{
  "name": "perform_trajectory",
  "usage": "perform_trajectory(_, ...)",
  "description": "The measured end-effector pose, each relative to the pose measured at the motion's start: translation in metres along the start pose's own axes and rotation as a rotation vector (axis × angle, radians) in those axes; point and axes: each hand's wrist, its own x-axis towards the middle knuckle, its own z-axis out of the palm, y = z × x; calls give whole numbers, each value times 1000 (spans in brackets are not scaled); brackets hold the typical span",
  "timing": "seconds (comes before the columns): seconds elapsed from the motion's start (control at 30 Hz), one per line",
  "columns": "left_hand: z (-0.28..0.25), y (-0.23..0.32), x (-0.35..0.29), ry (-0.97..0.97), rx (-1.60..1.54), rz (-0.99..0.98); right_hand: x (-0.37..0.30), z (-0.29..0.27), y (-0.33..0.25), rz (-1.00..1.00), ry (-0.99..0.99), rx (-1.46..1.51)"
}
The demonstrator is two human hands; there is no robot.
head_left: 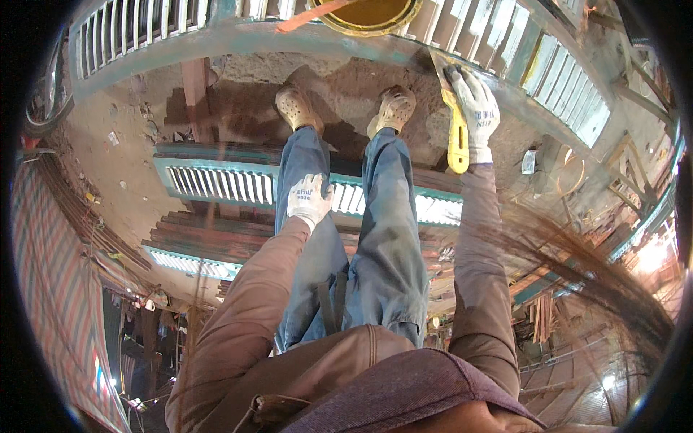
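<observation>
My right hand (476, 105), in a white work glove with dark fingertips, grips a putty knife (458, 137) with a yellow handle. Its metal blade meets the near edge of a louvered wooden shutter (325, 42) with a worn green frame and pale slats. My left hand (310, 199), gloved the same way, lies on my left knee. Its fingers rest over the jeans and no tool shows in it. On the shutter stands a round yellow-rimmed container (370, 27), its inside brownish, with an orange stick (312, 14) across its rim.
Behind my feet lie another louvered shutter (216, 183) and stacked dark boards (209, 234). A striped tarp (54, 289) hangs at the left. Wooden frames (635, 169) stand on the right, and loose hair (585, 267) crosses the view there.
</observation>
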Motion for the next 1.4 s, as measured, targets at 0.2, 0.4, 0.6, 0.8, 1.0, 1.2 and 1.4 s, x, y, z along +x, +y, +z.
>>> perform_trajectory(0.2, 0, 11, 2, 17, 18, 14, -18, -6, -41, -123, -222, -74)
perform_trajectory(0.4, -4, 10, 4, 7, 42, -4, -50, -28, -50, 172, -38, 391)
perform_trajectory(0.6, -3, 1, 4, -63, 10, -22, -31, -21, -26, 493, 28, 151)
perform_trajectory(0.8, -8, -8, 4, -38, -10, -5, 0, -3, -99, 456, -91, -50)
perform_trajectory(1.0, -13, -23, 3, 8, -73, 4, 53, 6, -186, 418, -156, -89)
perform_trajectory(1.2, -16, -34, 5, 48, -120, 13, 62, 17, -244, 211, -118, 203)
perform_trajectory(1.4, -17, -35, 2, 52, -146, -24, 19, -14, -175, 255, 77, 561)
